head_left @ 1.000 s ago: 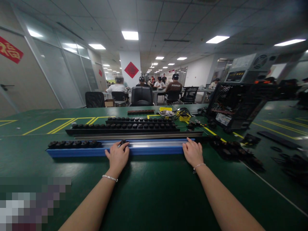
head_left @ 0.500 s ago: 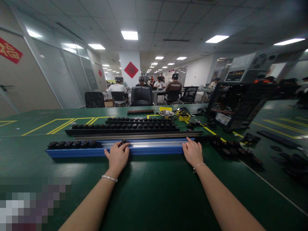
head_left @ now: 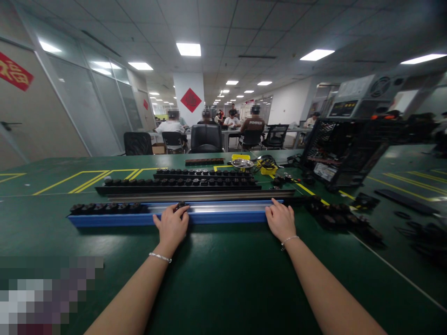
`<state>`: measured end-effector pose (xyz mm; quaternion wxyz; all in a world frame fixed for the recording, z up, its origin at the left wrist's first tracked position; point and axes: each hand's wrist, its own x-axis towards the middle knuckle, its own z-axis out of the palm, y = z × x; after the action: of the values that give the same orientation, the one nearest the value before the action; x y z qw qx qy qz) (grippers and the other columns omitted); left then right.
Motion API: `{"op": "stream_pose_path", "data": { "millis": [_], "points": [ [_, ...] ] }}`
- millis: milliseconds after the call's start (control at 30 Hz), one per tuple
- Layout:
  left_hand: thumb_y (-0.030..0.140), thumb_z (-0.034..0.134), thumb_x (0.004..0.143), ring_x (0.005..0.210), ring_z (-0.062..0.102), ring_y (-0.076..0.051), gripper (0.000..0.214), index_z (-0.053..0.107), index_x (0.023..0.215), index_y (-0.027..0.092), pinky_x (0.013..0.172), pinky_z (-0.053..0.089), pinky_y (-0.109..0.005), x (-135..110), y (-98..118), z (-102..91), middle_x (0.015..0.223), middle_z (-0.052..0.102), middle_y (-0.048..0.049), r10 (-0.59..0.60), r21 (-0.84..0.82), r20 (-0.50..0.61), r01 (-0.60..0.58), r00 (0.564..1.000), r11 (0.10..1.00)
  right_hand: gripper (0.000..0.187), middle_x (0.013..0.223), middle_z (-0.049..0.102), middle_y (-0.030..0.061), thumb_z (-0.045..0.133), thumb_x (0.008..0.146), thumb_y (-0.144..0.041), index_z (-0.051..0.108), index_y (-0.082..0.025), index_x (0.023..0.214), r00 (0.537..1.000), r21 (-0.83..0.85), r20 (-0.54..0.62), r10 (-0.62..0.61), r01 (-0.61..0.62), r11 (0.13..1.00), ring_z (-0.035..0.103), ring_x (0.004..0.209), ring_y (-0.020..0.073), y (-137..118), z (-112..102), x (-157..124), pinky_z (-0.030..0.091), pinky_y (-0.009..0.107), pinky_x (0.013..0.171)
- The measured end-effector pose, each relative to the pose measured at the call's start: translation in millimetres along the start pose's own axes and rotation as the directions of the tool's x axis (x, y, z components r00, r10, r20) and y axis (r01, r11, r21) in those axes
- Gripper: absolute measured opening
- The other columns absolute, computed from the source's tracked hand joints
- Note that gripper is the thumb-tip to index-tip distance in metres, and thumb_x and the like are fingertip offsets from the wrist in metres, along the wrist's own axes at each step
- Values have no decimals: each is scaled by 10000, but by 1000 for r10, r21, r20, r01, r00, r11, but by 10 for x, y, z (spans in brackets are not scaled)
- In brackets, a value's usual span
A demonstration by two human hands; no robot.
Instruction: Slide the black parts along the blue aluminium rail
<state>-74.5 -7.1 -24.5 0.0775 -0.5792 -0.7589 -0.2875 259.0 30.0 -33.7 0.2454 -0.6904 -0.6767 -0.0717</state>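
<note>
A long blue channel [head_left: 223,217] with a shiny metallic inside lies crosswise on the green table. Several black round-topped parts [head_left: 104,208] sit in a row in its left portion. Near the middle, my left hand [head_left: 173,224] has its fingers closed on one small black part [head_left: 180,205] over the channel; the fingers partly cover it. My right hand [head_left: 281,218] grips the channel close to its right end, with its fingers over the far edge and the thumb largely hidden.
Just behind lie a dark metal rail [head_left: 202,196] and black strips of similar parts [head_left: 181,183]. Loose black parts [head_left: 331,215] are heaped on the right. Farther back stand a metal bowl [head_left: 242,163] and an open computer case [head_left: 338,153]. People sit at distant desks.
The view has shifted very slightly. Both hands keep the same hold on the black part and the channel.
</note>
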Motion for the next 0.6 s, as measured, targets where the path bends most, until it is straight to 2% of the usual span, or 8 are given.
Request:
{"op": "stream_pose_path", "data": {
  "millis": [267, 600],
  "points": [
    [305, 453, 857, 1118, 508, -267, 297, 685, 1042, 318, 1022, 170, -658, -18, 7, 1, 1210, 571, -89, 60, 22, -28, -59, 998, 998, 407, 1333, 518, 102, 292, 913, -351, 632, -178, 770, 1000, -15, -14, -1, 0, 1000, 472, 1175, 251, 3, 17, -4, 237, 506, 1048],
    [297, 457, 853, 1114, 515, -269, 311, 675, 1074, 312, 1028, 192, -643, -30, 6, 6, 1210, 573, -98, 134, 28, -10, -133, 991, 991, 437, 1333, 516, 101, 265, 918, -369, 627, -184, 757, 1000, -12, -4, -2, 2, 1000, 472, 1169, 248, -1, 3, -3, 233, 504, 1047]
  ]
}}
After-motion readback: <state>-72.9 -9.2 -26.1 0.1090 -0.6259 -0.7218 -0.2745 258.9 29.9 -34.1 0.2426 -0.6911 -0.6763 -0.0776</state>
